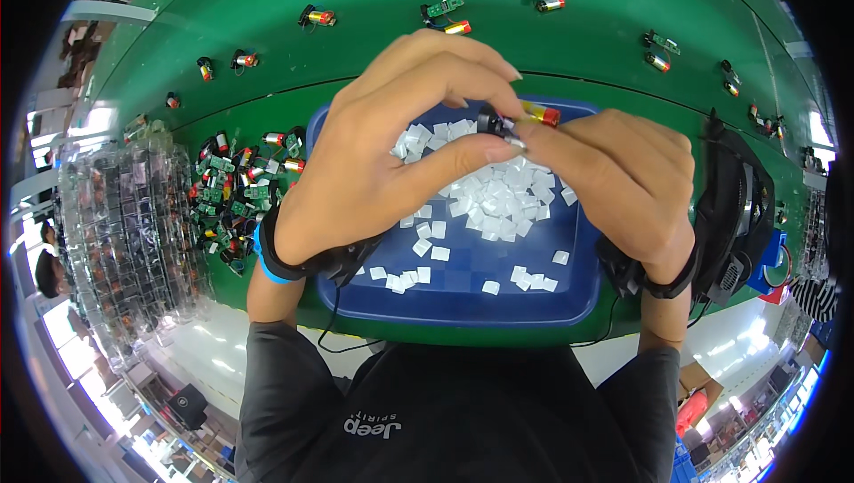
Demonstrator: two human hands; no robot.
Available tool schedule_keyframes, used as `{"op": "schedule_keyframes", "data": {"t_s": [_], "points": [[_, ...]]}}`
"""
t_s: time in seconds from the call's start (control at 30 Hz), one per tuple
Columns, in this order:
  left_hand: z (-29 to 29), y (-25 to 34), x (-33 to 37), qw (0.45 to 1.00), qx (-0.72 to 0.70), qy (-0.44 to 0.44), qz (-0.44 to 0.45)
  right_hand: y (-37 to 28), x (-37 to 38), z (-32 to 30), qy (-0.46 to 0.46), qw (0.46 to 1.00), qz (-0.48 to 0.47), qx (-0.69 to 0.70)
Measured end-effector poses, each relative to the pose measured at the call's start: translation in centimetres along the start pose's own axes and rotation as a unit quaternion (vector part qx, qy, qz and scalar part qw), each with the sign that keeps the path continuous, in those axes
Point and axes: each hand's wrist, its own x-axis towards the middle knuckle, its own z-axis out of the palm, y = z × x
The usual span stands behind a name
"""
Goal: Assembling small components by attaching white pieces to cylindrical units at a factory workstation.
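Smooth and green, the workbench [605, 56], its long edges bowed by the lens, fills the upper part of the view, crossed by a thin dark seam just beyond a blue plastic tray [454, 316]. That tray has rounded corners and a raised rim, and holds white square pads [498, 207], small and flat, heaped toward the middle and scattered more thinly near the closer wall, where bare blue floor shows between them. Above the tray's far half, a small electronic assembly [491, 121] is held up between the two hands: a short black round part with a shiny red-and-gold cylindrical cell [543, 114] beside it. The left hand [365, 145] arches over, thumb and fingertips pinched on the black part; the right hand [623, 172] has its thumb and forefinger closed on the assembly next to the cell, the fingertips of both hands nearly meeting, their exact contact partly hidden. To the left, close to the tray, a tangled heap of circuit boards [236, 194], wires and cells makes a rough, jagged texture, and past it stand clear, ribbed plastic blister trays [129, 225]. A soft black bag [734, 216] lies to the tray's right, narrowing the room there. Beyond the far rim, an open green strip leads to a spaced row of board-and-cell assemblies [443, 8]
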Motion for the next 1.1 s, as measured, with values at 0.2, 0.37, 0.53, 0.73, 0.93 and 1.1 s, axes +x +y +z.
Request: {"op": "schedule_keyframes", "data": {"t_s": [0.2, 0.37, 0.53, 0.73, 0.93, 1.1], "points": [[-0.3, 0.6, 0.1, 0.969, 0.163, -0.004, 0.185, 0.2, 0.3, -0.1, 0.052, 0.998, -0.012, -0.010], [1.0, 0.5, -0.5, 0.971, -0.110, 0.143, -0.159, 0.6, 0.2, 0.5, 0.065, 0.997, 0.019, 0.041], [0.8, 0.1, -0.4, 0.860, -0.396, -0.034, -0.321, -1.1, 0.4, 0.0, 0.011, 0.966, 0.171, 0.195], [1.9, 0.4, -1.0, 0.892, -0.348, 0.007, -0.290, -1.3, 0.2, 0.4, -0.013, 0.897, 0.325, 0.299], [1.7, 0.1, -0.9, 0.902, -0.314, 0.018, -0.296, -0.8, 0.3, 0.2, -0.041, 0.901, 0.322, 0.287], [2.1, -0.1, -1.1, 0.942, -0.188, 0.023, -0.277, 0.6, 0.3, -0.2, -0.086, 0.855, 0.374, 0.349]]}}
